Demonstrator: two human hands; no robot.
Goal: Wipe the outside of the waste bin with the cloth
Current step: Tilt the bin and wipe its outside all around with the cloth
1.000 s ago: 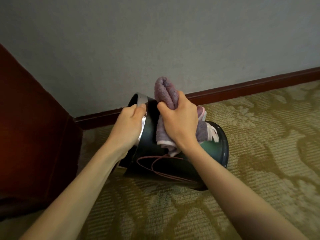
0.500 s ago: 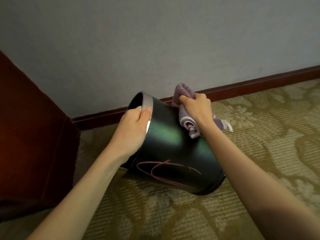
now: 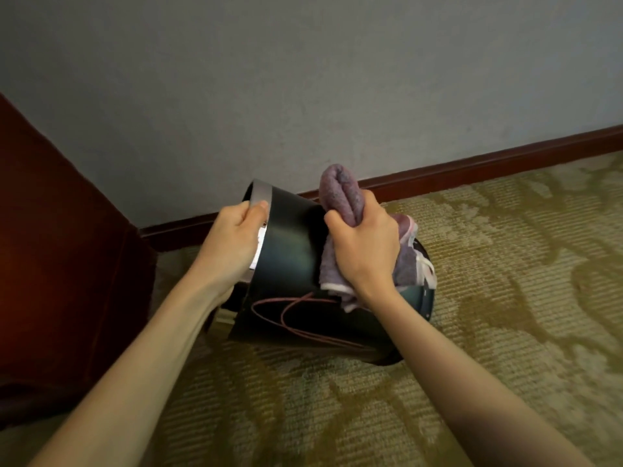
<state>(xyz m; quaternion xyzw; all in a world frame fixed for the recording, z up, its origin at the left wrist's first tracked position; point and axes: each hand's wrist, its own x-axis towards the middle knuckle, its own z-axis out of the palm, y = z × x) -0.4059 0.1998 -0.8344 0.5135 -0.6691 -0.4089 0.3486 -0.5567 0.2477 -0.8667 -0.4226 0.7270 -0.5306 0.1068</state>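
The right hand (image 3: 365,251) hides perhaps half the cloth (image 3: 340,193)

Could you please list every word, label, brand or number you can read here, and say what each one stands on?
None can be read.
The waste bin carries only thin pinkish looping lines, like a scrawl, with no letters that can be made out.
The cloth, wall and carpet show no text.

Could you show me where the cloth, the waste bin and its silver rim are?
cloth (image 3: 340,188): head view, bunched purple top.
waste bin (image 3: 293,251): head view, dark side wall.
silver rim (image 3: 261,193): head view, band at the mouth.
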